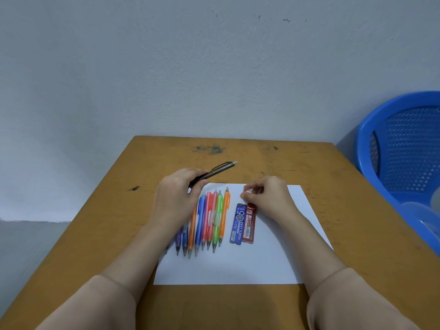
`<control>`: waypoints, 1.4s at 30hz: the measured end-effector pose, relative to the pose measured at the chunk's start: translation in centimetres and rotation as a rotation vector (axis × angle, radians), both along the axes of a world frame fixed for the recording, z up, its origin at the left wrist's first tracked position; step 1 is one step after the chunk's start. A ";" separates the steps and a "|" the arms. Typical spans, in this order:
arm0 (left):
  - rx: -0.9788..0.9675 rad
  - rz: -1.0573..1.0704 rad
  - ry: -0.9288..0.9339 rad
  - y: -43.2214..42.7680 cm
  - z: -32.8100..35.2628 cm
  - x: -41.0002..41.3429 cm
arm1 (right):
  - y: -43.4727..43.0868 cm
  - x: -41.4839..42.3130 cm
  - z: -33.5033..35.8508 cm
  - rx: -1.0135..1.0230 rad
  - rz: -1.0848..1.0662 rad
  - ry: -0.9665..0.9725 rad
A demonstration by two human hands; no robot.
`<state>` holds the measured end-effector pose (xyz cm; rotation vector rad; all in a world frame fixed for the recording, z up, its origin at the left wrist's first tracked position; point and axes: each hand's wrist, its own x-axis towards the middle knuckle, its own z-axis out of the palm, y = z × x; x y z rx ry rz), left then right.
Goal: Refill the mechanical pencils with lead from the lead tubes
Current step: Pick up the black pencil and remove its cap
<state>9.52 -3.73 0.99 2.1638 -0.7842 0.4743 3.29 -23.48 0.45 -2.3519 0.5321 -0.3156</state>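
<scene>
Holds dark pencil (215, 171) by barrel in curled left grip (176, 197); pinches red tube (250, 223) at top with right grip (267, 195). Probably light, slick, with brittle leads: take by sides, gently.

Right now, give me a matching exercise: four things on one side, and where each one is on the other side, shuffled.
Things:
1. dark pencil
2. red tube
3. blue tube
4. chair

Places:
A. beside the table, to its right
B. held in the left hand
C. lying on the paper, no hand on it
D. pinched at its top end by the right hand

Pairs: 1-B; 2-D; 3-C; 4-A
</scene>
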 end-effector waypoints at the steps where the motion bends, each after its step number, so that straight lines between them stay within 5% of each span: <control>1: 0.004 -0.002 0.003 0.0 0.0 0.0 | -0.1 -0.1 0.1 0.010 0.006 -0.006; 10: 0.050 -0.040 0.013 -0.2 -0.1 0.1 | 0.0 -1.1 2.1 0.335 0.043 -0.331; 19: 0.064 -0.101 -0.023 -0.3 0.0 -0.1 | 0.7 -1.5 2.8 0.465 0.113 -0.412; 33: 0.054 -0.104 -0.032 -0.3 -0.2 0.0 | -0.3 -1.3 2.5 0.453 0.007 -0.411; 42: 0.054 -0.092 -0.026 -0.2 -0.3 0.1 | -1.3 -0.8 0.8 0.053 -0.030 -0.076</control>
